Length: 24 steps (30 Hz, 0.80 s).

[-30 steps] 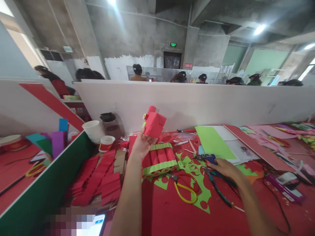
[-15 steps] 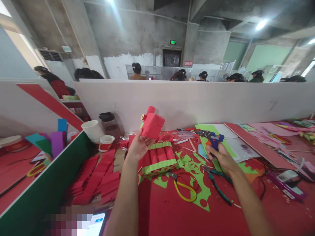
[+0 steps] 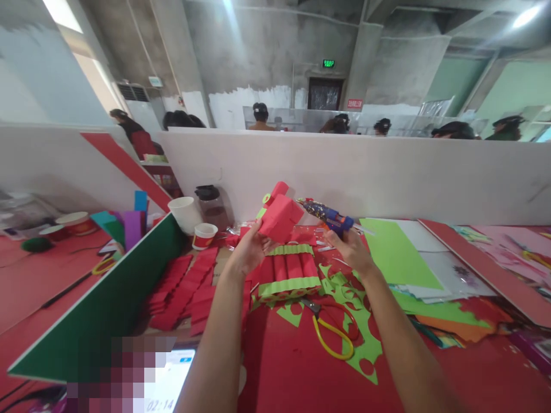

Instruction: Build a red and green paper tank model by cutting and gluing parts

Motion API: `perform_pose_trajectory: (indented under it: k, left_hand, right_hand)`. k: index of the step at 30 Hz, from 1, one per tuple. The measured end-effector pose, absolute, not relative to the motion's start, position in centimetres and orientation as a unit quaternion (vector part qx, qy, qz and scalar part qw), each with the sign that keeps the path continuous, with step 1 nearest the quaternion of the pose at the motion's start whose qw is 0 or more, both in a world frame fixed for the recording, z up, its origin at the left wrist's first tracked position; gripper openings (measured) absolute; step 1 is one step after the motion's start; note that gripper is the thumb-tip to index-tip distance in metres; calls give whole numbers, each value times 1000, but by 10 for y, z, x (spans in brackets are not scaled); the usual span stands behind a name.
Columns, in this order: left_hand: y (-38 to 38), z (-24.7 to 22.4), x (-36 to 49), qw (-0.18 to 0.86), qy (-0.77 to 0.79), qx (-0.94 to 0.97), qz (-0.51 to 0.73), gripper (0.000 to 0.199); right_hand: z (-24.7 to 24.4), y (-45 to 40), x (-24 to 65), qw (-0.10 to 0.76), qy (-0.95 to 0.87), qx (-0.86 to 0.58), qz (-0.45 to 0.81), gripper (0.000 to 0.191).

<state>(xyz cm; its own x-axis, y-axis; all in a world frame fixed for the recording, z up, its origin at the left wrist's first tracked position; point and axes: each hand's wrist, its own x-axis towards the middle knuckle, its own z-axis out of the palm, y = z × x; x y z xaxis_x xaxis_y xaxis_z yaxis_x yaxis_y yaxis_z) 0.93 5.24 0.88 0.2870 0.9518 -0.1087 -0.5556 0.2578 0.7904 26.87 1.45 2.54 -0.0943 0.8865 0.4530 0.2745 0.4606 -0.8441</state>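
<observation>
My left hand [image 3: 251,251] is closed on a red paper model [image 3: 279,218], a boxy piece with a rolled tube on top and a small green ring at its side. In my right hand [image 3: 350,248] is a blue glue gun [image 3: 329,215], its nozzle pointing left, close to the model's right edge. Whether the nozzle touches the paper I cannot tell. Below the hands lies a bundle of red paper rolls [image 3: 286,267] with green scalloped bands. Yellow-handled scissors [image 3: 333,338] rest in front of it, over green paper scraps [image 3: 365,338].
Folded red paper strips [image 3: 185,292] lie at left, beside a green divider [image 3: 103,310]. Paper cups [image 3: 204,235] and a dark-lidded jug [image 3: 210,203] stand behind. A phone [image 3: 172,381] is at the lower left. Green sheets [image 3: 400,252] lie right. People sit beyond the white partition [image 3: 344,166].
My right hand has brought the glue gun leftward and up, close to the red paper model. My left hand still holds the model. The camera view has turned slightly left.
</observation>
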Motion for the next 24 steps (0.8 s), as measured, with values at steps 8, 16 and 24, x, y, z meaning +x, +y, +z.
perform_pose_trajectory:
  k: [8, 16, 24]
  left_hand:
    - [54, 6, 3, 746, 295, 357, 479, 47]
    - [53, 8, 6, 749, 307, 362, 462, 54]
    - [53, 9, 9, 755, 315, 349, 458, 55]
  right_hand:
    - [7, 25, 275, 537, -690, -455, 166, 34]
    - [18, 17, 264, 534, -701, -470, 54, 34]
    - [16, 18, 260, 519, -713, -470, -36, 32]
